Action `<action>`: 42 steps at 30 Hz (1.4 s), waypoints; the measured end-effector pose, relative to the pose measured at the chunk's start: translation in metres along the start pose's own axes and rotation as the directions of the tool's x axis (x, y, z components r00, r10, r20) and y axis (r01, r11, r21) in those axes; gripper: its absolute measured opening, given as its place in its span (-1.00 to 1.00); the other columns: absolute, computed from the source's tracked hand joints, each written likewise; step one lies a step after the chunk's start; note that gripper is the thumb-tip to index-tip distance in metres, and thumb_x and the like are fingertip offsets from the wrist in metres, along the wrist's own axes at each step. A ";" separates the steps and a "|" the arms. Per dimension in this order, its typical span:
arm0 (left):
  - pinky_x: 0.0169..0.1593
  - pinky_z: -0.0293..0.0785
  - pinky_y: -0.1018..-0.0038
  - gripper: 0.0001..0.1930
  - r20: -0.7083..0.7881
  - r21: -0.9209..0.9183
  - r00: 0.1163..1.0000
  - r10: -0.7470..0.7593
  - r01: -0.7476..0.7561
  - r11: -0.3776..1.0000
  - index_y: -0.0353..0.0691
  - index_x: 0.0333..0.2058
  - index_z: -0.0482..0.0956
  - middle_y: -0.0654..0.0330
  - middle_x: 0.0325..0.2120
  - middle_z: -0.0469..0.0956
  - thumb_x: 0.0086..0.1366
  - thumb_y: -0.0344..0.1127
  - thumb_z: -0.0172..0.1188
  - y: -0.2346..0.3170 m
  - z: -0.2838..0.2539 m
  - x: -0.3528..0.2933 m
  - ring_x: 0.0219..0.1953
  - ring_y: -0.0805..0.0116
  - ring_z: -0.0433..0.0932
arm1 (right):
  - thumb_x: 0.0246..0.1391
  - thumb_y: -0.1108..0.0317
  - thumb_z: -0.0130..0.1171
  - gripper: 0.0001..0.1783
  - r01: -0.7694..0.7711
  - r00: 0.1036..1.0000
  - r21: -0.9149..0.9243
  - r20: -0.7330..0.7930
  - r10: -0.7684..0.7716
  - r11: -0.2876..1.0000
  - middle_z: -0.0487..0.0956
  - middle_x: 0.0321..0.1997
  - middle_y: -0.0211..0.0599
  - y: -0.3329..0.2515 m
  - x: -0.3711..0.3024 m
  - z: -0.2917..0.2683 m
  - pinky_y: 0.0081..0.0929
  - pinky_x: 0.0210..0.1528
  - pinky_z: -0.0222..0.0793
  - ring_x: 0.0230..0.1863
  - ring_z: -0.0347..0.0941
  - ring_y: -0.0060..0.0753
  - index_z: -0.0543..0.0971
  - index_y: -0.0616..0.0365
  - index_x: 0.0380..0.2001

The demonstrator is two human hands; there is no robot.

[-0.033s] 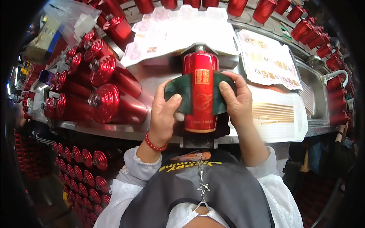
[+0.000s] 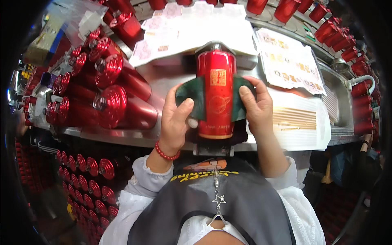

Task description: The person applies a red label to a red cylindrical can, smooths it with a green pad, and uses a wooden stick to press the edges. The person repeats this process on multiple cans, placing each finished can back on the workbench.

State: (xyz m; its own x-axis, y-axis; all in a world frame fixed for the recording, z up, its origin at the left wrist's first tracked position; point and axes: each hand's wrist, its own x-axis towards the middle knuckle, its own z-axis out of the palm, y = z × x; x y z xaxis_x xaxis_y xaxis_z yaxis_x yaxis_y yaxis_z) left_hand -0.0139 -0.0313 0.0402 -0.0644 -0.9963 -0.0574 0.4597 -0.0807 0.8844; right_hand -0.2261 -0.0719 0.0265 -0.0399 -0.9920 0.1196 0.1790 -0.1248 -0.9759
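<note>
A red cylindrical bottle (image 2: 215, 96) with a gold square seal lies in a holder at the middle of the bench, its narrow end pointing away from me. A dark green flexible sheet (image 2: 193, 96) shows on both sides of it; the middle of the sheet is hidden behind the bottle. My left hand (image 2: 174, 114) pinches the sheet's left end, thumb on top. At the right end, my right hand (image 2: 258, 107) grips it the same way. The bottle's printed front stays uncovered between my hands.
Several red bottles (image 2: 136, 111) with shiny ridged tops lie at the left. White printed sheets (image 2: 200, 30) are spread beyond the holder. At the right are gold strips on white backing (image 2: 294, 118) and a sink (image 2: 345, 98). More red bottles (image 2: 108, 169) stand low at the left.
The bottle appears slightly higher and farther right in view. My right hand has shifted a little to the right, still holding the green sheet.
</note>
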 end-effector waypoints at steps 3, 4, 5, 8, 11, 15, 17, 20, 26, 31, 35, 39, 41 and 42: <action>0.06 0.56 0.45 -0.52 -0.063 -0.011 0.996 0.065 -0.066 0.998 -0.37 0.30 0.20 0.11 0.03 0.53 0.48 -0.38 0.03 -0.004 -0.007 -0.013 -0.04 0.45 0.58 | 0.31 0.40 0.24 -0.68 -0.057 0.997 -0.053 -0.048 0.055 0.997 0.58 -0.18 -0.46 0.007 -0.010 -0.019 -0.70 -0.13 0.42 -0.20 0.44 -0.72 0.52 0.25 0.09; 0.06 0.56 0.45 -0.52 -0.072 -0.002 0.993 0.095 -0.095 0.995 -0.38 0.29 0.20 0.11 0.02 0.53 0.48 -0.38 0.03 -0.006 -0.011 -0.019 -0.04 0.45 0.58 | 0.32 0.40 0.23 -0.68 -0.058 0.997 -0.004 -0.048 0.057 0.998 0.59 -0.17 -0.45 0.007 -0.014 -0.020 -0.70 -0.12 0.42 -0.19 0.45 -0.71 0.52 0.25 0.09; 0.05 0.55 0.47 -0.53 -0.058 0.016 0.994 0.089 -0.088 0.996 -0.39 0.28 0.22 0.12 0.02 0.53 0.48 -0.38 0.03 -0.001 -0.004 -0.022 -0.04 0.46 0.57 | 0.32 0.40 0.23 -0.67 -0.055 0.997 0.043 -0.053 0.057 0.998 0.59 -0.16 -0.44 -0.003 -0.017 -0.013 -0.70 -0.11 0.42 -0.18 0.45 -0.70 0.52 0.26 0.09; 0.03 0.52 0.51 -0.55 0.004 0.154 0.997 0.073 -0.073 0.985 -0.41 0.26 0.24 0.14 0.03 0.53 0.48 -0.38 0.03 0.006 0.009 -0.016 -0.05 0.51 0.55 | 0.31 0.39 0.23 -0.68 0.057 0.998 -0.007 0.024 -0.057 0.998 0.61 -0.12 -0.40 -0.023 -0.021 0.015 -0.68 -0.05 0.42 -0.14 0.46 -0.70 0.53 0.27 0.07; -0.32 0.44 0.72 -0.50 -0.029 0.172 0.992 0.122 -0.115 0.978 -0.37 0.29 0.23 0.19 -0.05 0.57 0.49 -0.28 0.07 -0.003 0.007 -0.020 -0.28 0.63 0.55 | 0.31 0.34 0.26 -0.67 0.029 0.999 -0.056 0.046 -0.026 0.998 0.62 -0.15 -0.39 -0.007 -0.028 0.004 -0.66 -0.06 0.45 -0.15 0.48 -0.67 0.54 0.26 0.05; -0.17 0.55 0.65 -0.51 -0.087 0.052 0.988 0.130 -0.126 0.991 -0.36 0.30 0.22 0.16 -0.02 0.55 0.49 -0.30 0.06 -0.011 0.009 -0.021 -0.16 0.56 0.59 | 0.31 0.31 0.26 -0.67 0.047 0.999 -0.042 0.018 -0.046 0.998 0.63 -0.15 -0.38 0.003 -0.029 -0.004 -0.66 -0.08 0.45 -0.16 0.48 -0.65 0.54 0.26 0.05; -0.02 0.53 0.58 -0.52 -0.049 0.061 0.989 0.136 -0.133 0.989 -0.39 0.29 0.21 0.15 0.03 0.53 0.50 -0.36 0.04 -0.013 0.000 -0.023 -0.09 0.55 0.55 | 0.32 0.30 0.26 -0.68 0.062 0.998 -0.074 0.023 -0.060 0.995 0.63 -0.15 -0.38 0.005 -0.030 -0.006 -0.64 -0.08 0.46 -0.16 0.48 -0.65 0.55 0.27 0.02; 0.03 0.54 0.54 -0.53 -0.032 0.083 0.992 0.122 -0.119 0.989 -0.40 0.30 0.20 0.14 0.02 0.53 0.50 -0.39 0.04 -0.015 -0.009 -0.027 -0.05 0.54 0.55 | 0.31 0.31 0.27 -0.70 0.038 0.998 -0.140 0.056 -0.030 0.989 0.64 -0.15 -0.37 -0.005 -0.028 -0.012 -0.63 -0.08 0.47 -0.16 0.50 -0.64 0.55 0.25 -0.01; -0.14 0.52 0.61 -0.55 -0.082 0.086 0.995 0.060 -0.053 0.995 -0.26 0.28 0.26 0.26 -0.07 0.57 0.48 -0.34 0.07 -0.006 -0.015 -0.033 -0.16 0.58 0.56 | -0.16 0.48 0.38 -0.68 0.817 0.550 -0.566 0.708 -0.444 0.110 0.51 -0.32 -0.43 -0.075 -0.026 0.017 -0.26 -0.15 0.25 -0.32 0.43 -0.26 0.67 0.00 -0.24; -0.26 0.48 0.67 -0.59 -0.108 -0.058 0.992 0.067 -0.073 0.996 -0.15 0.24 0.30 0.29 -0.10 0.60 0.47 -0.31 0.09 -0.004 -0.017 -0.028 -0.22 0.58 0.59 | -0.24 0.51 0.45 -0.60 0.822 0.509 -0.333 0.793 -0.335 0.462 0.48 -0.34 -0.43 -0.080 -0.038 0.005 -0.32 -0.19 0.31 -0.29 0.43 -0.33 0.71 -0.01 -0.21; -0.11 0.58 0.58 -0.61 -0.062 -0.052 0.998 0.019 -0.022 0.998 -0.20 0.22 0.31 0.25 -0.07 0.58 0.48 -0.32 0.09 0.003 -0.006 -0.023 -0.13 0.52 0.61 | -0.24 0.57 0.52 -0.53 0.786 0.618 -0.466 0.583 -0.527 0.405 0.47 -0.33 -0.33 -0.050 -0.028 -0.015 -0.37 -0.31 0.30 -0.32 0.37 -0.28 0.71 0.07 -0.15; -0.04 0.65 0.52 -0.60 -0.032 0.029 0.997 0.065 -0.064 0.998 -0.27 0.22 0.31 0.17 -0.02 0.55 0.50 -0.31 0.10 -0.007 -0.003 -0.019 -0.07 0.46 0.63 | -0.18 0.51 0.52 -0.59 0.646 0.712 -0.328 0.584 -0.390 0.689 0.51 -0.29 -0.30 -0.049 -0.043 -0.019 -0.42 -0.25 0.34 -0.28 0.43 -0.32 0.70 0.13 -0.16; -0.01 0.64 0.52 -0.59 -0.026 0.072 0.992 0.124 -0.122 0.990 -0.29 0.23 0.29 0.13 0.00 0.54 0.51 -0.28 0.10 -0.013 -0.005 -0.015 -0.05 0.45 0.62 | 0.02 0.45 0.45 -0.72 0.412 0.848 -0.315 0.476 -0.233 0.855 0.57 -0.25 -0.27 -0.043 -0.033 -0.027 -0.50 -0.13 0.41 -0.20 0.52 -0.38 0.67 0.22 -0.16; -0.04 0.60 0.56 -0.59 -0.030 0.082 0.993 0.115 -0.112 0.990 -0.29 0.23 0.29 0.16 -0.01 0.55 0.50 -0.30 0.10 -0.014 -0.005 -0.014 -0.07 0.49 0.60 | 0.17 0.38 0.38 -0.77 0.333 0.881 -0.271 0.430 -0.196 0.903 0.58 -0.23 -0.30 -0.033 -0.026 -0.030 -0.55 -0.10 0.41 -0.19 0.51 -0.45 0.64 0.25 -0.15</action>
State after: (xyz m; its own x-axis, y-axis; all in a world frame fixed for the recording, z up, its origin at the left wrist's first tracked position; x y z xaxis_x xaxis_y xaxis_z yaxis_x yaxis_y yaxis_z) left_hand -0.0146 -0.0165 0.0267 0.0151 -0.9994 0.0306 0.3899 0.0341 0.9202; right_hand -0.2610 -0.0414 0.0503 0.3528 -0.8572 0.3753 -0.1178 -0.4386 -0.8910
